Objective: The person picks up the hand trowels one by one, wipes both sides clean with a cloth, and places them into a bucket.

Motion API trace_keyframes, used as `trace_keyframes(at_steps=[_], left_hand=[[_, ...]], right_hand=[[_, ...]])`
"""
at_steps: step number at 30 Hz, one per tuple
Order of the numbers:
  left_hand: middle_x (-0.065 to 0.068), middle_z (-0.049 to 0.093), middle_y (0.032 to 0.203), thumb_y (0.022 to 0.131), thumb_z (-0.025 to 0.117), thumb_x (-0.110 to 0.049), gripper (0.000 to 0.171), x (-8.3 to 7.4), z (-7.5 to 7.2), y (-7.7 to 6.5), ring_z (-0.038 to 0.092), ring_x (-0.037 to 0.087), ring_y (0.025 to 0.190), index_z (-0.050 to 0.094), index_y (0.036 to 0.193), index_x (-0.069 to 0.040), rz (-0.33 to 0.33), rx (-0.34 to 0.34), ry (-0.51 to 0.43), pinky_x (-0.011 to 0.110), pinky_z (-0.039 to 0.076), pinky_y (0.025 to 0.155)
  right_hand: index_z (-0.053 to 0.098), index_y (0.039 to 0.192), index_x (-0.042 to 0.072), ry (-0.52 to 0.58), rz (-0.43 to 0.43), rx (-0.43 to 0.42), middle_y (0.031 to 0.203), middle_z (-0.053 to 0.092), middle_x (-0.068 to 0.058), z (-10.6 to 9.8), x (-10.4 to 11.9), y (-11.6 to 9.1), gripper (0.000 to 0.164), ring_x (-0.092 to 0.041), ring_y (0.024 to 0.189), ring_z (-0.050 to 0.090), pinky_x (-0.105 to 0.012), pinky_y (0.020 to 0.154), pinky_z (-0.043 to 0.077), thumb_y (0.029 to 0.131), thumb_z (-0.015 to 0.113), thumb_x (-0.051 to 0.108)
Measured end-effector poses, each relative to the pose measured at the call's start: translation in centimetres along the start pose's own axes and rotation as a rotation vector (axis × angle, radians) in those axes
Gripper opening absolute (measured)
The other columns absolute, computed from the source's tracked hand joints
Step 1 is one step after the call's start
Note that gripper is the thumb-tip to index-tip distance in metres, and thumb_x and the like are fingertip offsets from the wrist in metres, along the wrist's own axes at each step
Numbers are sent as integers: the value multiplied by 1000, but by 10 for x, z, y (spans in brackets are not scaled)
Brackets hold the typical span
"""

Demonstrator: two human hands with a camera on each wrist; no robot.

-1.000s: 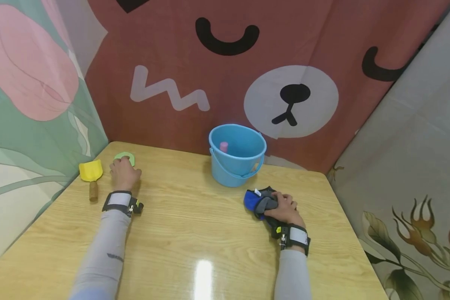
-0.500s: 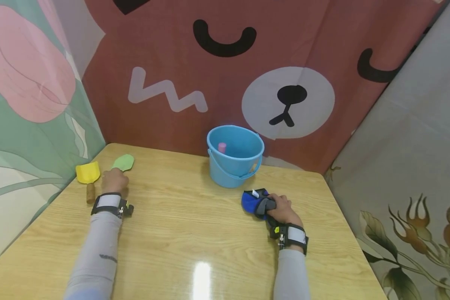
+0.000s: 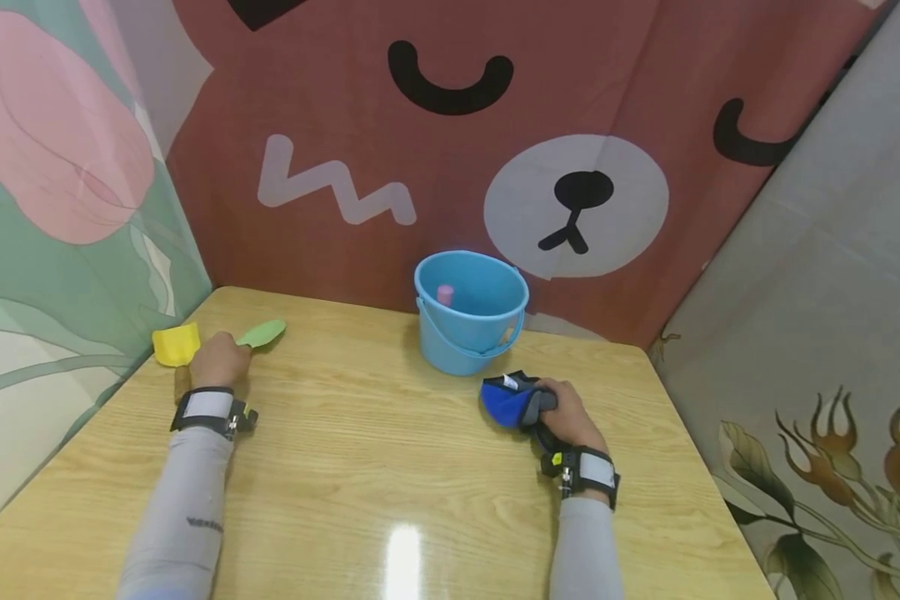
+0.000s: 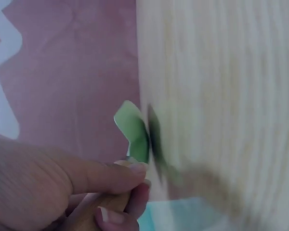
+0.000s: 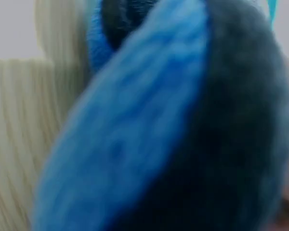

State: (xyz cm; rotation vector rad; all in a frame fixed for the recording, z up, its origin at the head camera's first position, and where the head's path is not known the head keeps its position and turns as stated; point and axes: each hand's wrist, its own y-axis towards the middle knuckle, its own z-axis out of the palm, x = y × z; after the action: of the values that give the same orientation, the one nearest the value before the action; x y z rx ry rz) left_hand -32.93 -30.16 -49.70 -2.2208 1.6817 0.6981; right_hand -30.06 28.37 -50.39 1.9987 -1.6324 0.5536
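My left hand (image 3: 220,363) holds a toy shovel with a green blade (image 3: 264,333) at the table's far left. In the left wrist view its wooden handle (image 4: 89,211) is pinched between thumb and fingers, and the green blade tilts just off the tabletop, casting a shadow. At the right, my right hand (image 3: 572,414) grips a bundled blue, grey and black cloth item (image 3: 507,406) with a small white tag. It fills the right wrist view as blurred blue fabric (image 5: 130,130) beside dark fabric; its exact kind cannot be made out.
A light blue bucket (image 3: 457,344) with a handle stands at the back middle, a pink piece (image 3: 445,295) showing inside. A yellow toy shovel (image 3: 177,345) with a wooden handle lies left of my left hand. Printed curtains (image 3: 330,250) border the wooden table (image 3: 360,467).
My left hand has drawn back and left, taken the green shovel by its handle, and turned the blade rightward. The right hand has gathered the cloth item and tilted it slightly.
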Motion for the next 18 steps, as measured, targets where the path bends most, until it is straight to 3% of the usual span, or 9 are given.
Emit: trace_keyframes(at_steps=[2, 5, 8, 10, 12, 18], left_hand=[[24, 61, 76, 95, 52, -19, 34, -6, -3, -3, 58, 39, 71, 62, 77, 7, 14, -13, 1, 48, 43, 53], [14, 60, 67, 92, 57, -18, 34, -17, -10, -7, 52, 30, 63, 67, 70, 4, 111, 30, -12, 37, 38, 49], [12, 69, 72, 92, 61, -20, 30, -32, -19, -11, 53, 23, 64, 77, 83, 4, 221, 142, -26, 32, 38, 52], [14, 74, 85, 94, 65, -20, 29, -44, -24, -15, 55, 22, 69, 78, 99, 5, 284, 225, -33, 31, 41, 57], [17, 76, 95, 94, 67, -19, 28, -55, -27, -19, 59, 22, 73, 78, 104, 4, 335, 301, -30, 33, 45, 61], [16, 76, 98, 93, 71, -9, 17, -88, -27, -34, 66, 18, 82, 79, 104, 2, 560, 487, -22, 39, 54, 73]], right_hand=[[66, 119, 0, 48, -74, -47, 117, 60, -26, -1, 2, 2, 42, -42, 112, 55, -60, 103, 41, 78, 64, -10], [66, 119, 1, 126, -128, -105, 119, 61, -25, -2, 7, 3, 40, -42, 115, 54, -59, 106, 39, 81, 64, -10], [66, 120, 1, 172, -124, -150, 122, 59, -25, -6, 14, 4, 40, -43, 118, 53, -60, 107, 38, 81, 65, -10], [66, 120, 1, 194, -121, -168, 123, 58, -25, -9, 19, 5, 40, -43, 120, 52, -59, 109, 37, 82, 66, -10], [66, 120, 0, 208, -129, -181, 124, 58, -25, -12, 23, 6, 40, -43, 121, 52, -58, 109, 37, 82, 68, -9], [66, 122, 1, 234, -140, -170, 126, 58, -24, -16, 34, 6, 41, -41, 121, 52, -57, 109, 37, 82, 72, -6]])
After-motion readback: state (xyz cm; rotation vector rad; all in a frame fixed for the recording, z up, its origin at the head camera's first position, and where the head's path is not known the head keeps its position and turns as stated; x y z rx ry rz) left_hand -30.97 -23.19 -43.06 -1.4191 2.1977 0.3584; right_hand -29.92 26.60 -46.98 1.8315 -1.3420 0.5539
